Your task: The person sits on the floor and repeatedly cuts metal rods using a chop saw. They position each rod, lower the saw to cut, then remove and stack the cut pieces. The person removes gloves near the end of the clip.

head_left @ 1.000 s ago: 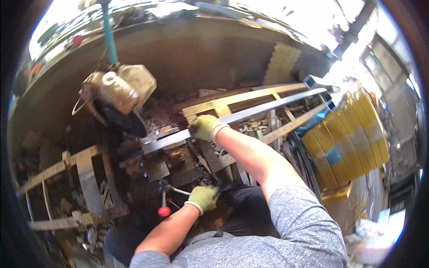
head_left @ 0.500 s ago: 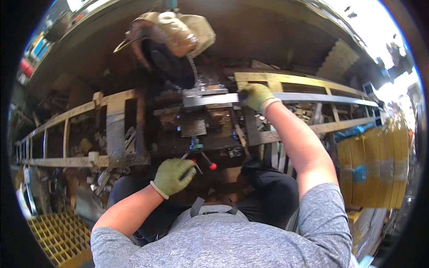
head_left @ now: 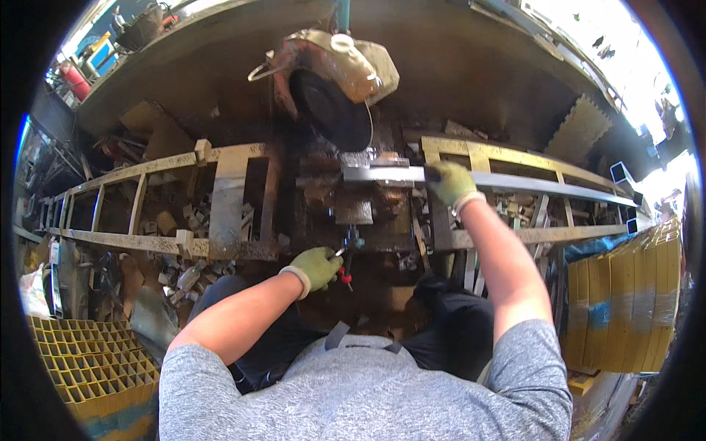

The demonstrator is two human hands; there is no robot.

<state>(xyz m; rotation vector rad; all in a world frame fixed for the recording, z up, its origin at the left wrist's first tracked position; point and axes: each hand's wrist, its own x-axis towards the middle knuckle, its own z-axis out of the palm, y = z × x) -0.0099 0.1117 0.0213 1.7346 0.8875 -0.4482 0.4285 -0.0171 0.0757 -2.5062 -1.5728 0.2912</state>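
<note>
My left hand (head_left: pixel 316 267), in a green work glove, is closed at the red-knobbed crank handle (head_left: pixel 345 275) of a vise (head_left: pixel 354 211). Its fingertips are partly hidden there. My right hand (head_left: pixel 451 182), gloved alike, wraps over a long, straight silvery metal bar (head_left: pixel 544 186). The bar's left end lies across the vise, and the rest runs right along a frame. Just beyond the vise hangs a cut-off saw (head_left: pixel 360 70) with a large dark disc (head_left: pixel 331 110), close to the bar but seemingly above it.
Slatted metal frames stand at the left (head_left: pixel 132 235) and right (head_left: pixel 507 151), with offcuts (head_left: pixel 193 278) lying below. Stacked yellow-edged tubes (head_left: pixel 95 360) sit at lower left. A wrapped yellow bundle (head_left: pixel 621 298) stands at right. Square tube ends (head_left: pixel 624 173) show beside the right frame.
My left hand has moved forward and right onto the crank handle, which has turned. The whole view has shifted, placing the scene further right. My right hand stays on the bar.
</note>
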